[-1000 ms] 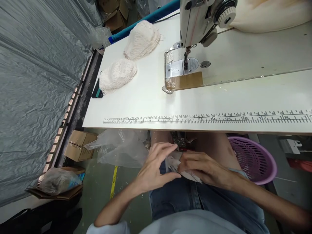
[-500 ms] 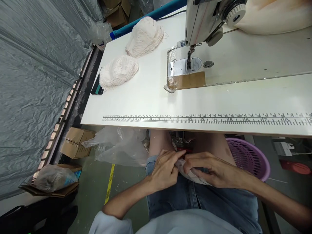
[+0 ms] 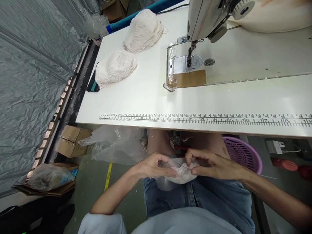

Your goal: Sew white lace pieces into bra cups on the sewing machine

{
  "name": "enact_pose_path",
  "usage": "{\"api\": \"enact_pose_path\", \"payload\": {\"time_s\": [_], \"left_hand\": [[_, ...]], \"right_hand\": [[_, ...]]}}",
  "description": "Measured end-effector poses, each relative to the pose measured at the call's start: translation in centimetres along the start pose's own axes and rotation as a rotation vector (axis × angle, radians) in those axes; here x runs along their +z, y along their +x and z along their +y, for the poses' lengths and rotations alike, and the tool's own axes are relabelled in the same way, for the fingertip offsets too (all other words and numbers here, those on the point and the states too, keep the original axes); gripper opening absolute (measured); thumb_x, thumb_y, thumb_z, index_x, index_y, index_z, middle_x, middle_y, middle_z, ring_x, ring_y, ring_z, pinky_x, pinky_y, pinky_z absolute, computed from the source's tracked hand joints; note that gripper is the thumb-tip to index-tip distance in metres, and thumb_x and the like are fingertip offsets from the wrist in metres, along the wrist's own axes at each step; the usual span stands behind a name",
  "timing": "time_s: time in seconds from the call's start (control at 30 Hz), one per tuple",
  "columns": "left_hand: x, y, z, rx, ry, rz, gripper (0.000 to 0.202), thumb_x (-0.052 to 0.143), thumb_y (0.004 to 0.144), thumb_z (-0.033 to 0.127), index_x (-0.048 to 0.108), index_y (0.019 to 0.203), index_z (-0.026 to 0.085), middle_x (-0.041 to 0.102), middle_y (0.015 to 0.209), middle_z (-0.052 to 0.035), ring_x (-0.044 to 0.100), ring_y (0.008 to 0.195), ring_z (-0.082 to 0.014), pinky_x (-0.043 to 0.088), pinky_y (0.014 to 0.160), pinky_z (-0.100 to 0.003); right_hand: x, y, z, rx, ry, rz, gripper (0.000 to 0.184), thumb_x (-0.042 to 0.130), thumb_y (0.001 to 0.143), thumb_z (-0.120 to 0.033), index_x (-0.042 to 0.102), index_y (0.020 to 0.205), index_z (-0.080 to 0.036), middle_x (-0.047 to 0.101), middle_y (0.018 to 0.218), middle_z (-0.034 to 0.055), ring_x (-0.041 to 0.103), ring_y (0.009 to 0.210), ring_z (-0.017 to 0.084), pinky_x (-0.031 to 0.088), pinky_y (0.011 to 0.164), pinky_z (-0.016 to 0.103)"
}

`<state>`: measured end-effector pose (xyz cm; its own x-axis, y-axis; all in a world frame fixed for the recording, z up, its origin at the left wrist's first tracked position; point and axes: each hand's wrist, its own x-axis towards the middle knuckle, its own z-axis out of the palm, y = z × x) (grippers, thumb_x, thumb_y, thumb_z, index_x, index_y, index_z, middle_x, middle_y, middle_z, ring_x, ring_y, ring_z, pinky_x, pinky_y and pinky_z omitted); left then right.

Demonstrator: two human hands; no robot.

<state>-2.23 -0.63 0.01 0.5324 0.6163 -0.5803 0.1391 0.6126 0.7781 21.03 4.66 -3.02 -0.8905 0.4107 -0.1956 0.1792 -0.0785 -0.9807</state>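
In the lower middle of the frame, we see a white lace-trimmed fabric piece held between two bare hands, just above the lap of blue denim shorts. The left hand grips its left side, the thumb lying over the white fabric and the fingers bent behind it. The right hand has its thumb and index finger closed on the piece's right side; we cannot tell how its other fingers sit. A sheer, pale layer hangs from the piece below the left hand.

Across the upper part of the frame runs a white sewing table, with a ruler scale printed along its near edge. At the table's upper left we find a stack of white fabric cups, and just below it a white lace pile lying partly over a dark, teal-striped item. The sewing machine stands at the upper right of centre, its needle area over a metal plate.

Below the table we see a purple basket to the right of the legs, and a clear plastic bag to their left.
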Motion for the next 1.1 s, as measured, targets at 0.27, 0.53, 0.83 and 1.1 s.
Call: {"api": "enact_pose_path", "payload": {"time_s": [0.27, 0.53, 0.83, 1.1], "left_hand": [[-1.1, -0.4, 0.4, 0.097, 0.208, -0.043, 0.026, 0.075, 0.07, 0.036, 0.073, 0.082, 0.013, 0.064, 0.083, -0.0048, 0.056, 0.076, -0.0126, 0.042, 0.07, -0.022], [-1.6, -0.8, 0.5, 0.082, 0.345, -0.063, 0.015, 0.076, 0.069, 0.024, 0.073, 0.08, 0.014, 0.057, 0.075, 0.0, 0.052, 0.069, -0.0092, 0.038, 0.062, -0.019], [-1.5, -1.3, 0.5, -0.033, 0.196, 0.034, 0.019, 0.077, 0.067, 0.028, 0.068, 0.074, 0.012, 0.069, 0.072, -0.0028, 0.063, 0.071, -0.0129, 0.046, 0.067, -0.021], [-1.5, -1.1, 0.4, -0.042, 0.213, 0.015, 0.036, 0.078, 0.065, 0.031, 0.071, 0.097, 0.017, 0.071, 0.087, -0.002, 0.062, 0.08, -0.0146, 0.045, 0.07, -0.02]], "right_hand": [[0.4, 0.8, -0.4, 0.17, 0.078, -0.07, 0.038, 0.065, 0.075, -0.05, 0.061, 0.096, -0.019, 0.058, 0.081, 0.0007, 0.053, 0.074, 0.016, 0.039, 0.062, 0.026], [0.3, 0.8, 0.4, 0.206, 0.242, -0.076, 0.033, 0.066, 0.076, -0.049, 0.062, 0.074, -0.016, 0.055, 0.072, -0.0008, 0.051, 0.069, 0.014, 0.038, 0.062, 0.025], [0.3, 0.7, 0.6, 0.299, 0.27, -0.08, 0.037, 0.066, 0.074, -0.052, 0.063, 0.079, -0.015, 0.06, 0.072, 0.0022, 0.054, 0.069, 0.015, 0.042, 0.061, 0.025], [0.8, 1.1, -0.2, 0.294, 0.256, -0.062, 0.036, 0.067, 0.074, -0.051, 0.063, 0.075, -0.015, 0.058, 0.068, 0.0012, 0.052, 0.064, 0.013, 0.04, 0.057, 0.024]]}}
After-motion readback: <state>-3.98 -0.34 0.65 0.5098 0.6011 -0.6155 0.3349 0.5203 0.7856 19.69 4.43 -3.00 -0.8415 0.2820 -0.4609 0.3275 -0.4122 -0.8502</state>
